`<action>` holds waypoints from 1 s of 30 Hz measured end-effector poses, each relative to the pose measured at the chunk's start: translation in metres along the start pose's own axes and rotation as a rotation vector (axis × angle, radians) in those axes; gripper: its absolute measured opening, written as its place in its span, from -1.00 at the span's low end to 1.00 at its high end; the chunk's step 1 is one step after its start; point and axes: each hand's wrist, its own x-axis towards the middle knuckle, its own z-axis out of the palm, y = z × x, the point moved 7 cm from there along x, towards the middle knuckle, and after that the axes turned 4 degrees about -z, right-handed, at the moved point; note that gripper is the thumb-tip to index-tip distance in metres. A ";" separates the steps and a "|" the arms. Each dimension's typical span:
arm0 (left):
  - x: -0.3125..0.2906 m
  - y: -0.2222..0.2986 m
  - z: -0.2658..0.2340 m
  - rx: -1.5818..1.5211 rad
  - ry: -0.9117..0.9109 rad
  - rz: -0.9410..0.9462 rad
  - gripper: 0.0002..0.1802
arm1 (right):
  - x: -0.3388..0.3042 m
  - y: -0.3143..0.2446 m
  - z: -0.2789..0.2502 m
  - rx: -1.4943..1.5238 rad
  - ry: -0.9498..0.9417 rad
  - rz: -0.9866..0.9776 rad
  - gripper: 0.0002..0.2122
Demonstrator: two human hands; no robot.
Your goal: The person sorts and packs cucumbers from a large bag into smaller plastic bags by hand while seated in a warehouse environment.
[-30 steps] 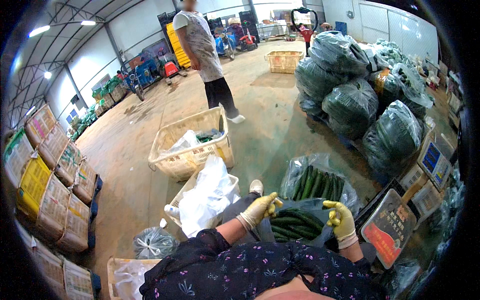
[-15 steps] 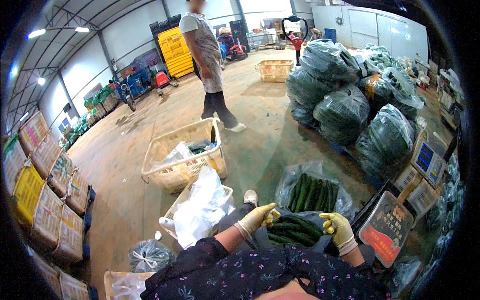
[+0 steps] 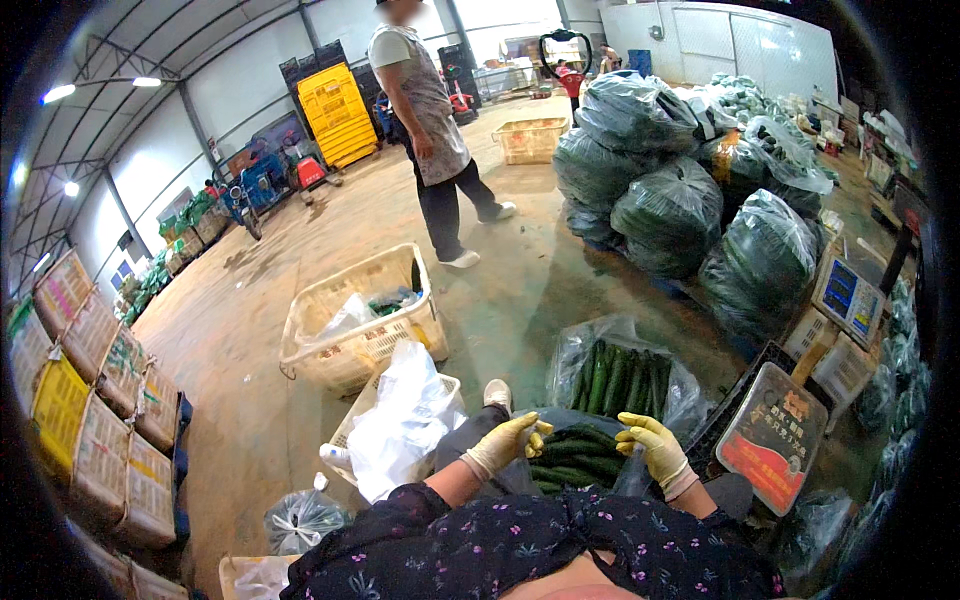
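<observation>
A pile of dark green cucumbers [image 3: 577, 456] lies in an opened clear plastic bag [image 3: 630, 478] right in front of me. My left hand [image 3: 508, 443], in a pale yellow glove, is at the bag's left side, its fingers curled on the film. Across from it, my right hand [image 3: 652, 450], gloved alike, has bent fingers at the bag's right edge, where film hangs below them. Both fingertips are small in view. Just beyond, a second open bag [image 3: 684, 390] holds cucumbers [image 3: 622, 380] laid lengthwise in a row.
White plastic bags [image 3: 408, 420] fill a crate at my left, with a larger cream crate [image 3: 365, 350] behind. Full bags [image 3: 665, 215] are heaped ahead right. A scale [image 3: 848, 297] and a black-and-red board [image 3: 772, 437] stand at right. A person [image 3: 430, 130] walks past beyond the crates.
My right hand has moved a little left, closer to the cucumbers; the left stays near the bag's left side. The walking person has taken a step, and the view has shifted slightly.
</observation>
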 end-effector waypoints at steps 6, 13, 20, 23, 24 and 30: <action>0.001 -0.002 -0.004 0.027 0.048 0.011 -0.44 | -0.004 -0.009 -0.001 0.032 0.001 -0.043 -0.75; 0.002 0.058 0.012 0.172 0.174 0.123 -0.52 | 0.001 -0.056 -0.013 -0.044 0.138 -0.126 -0.72; -0.005 0.066 0.000 0.157 0.205 0.148 -0.55 | -0.015 -0.079 0.008 -0.155 0.059 -0.223 -0.71; 0.005 0.032 -0.027 0.042 0.112 -0.079 -0.53 | -0.011 -0.045 0.002 -0.223 0.083 -0.086 -0.76; 0.012 0.019 -0.041 -0.007 0.079 -0.154 -0.52 | -0.010 -0.032 0.000 -0.234 0.084 -0.042 -0.78; 0.024 -0.008 -0.054 -0.078 -0.238 -0.180 -0.46 | -0.001 -0.011 -0.004 -0.347 -0.029 -0.037 -0.67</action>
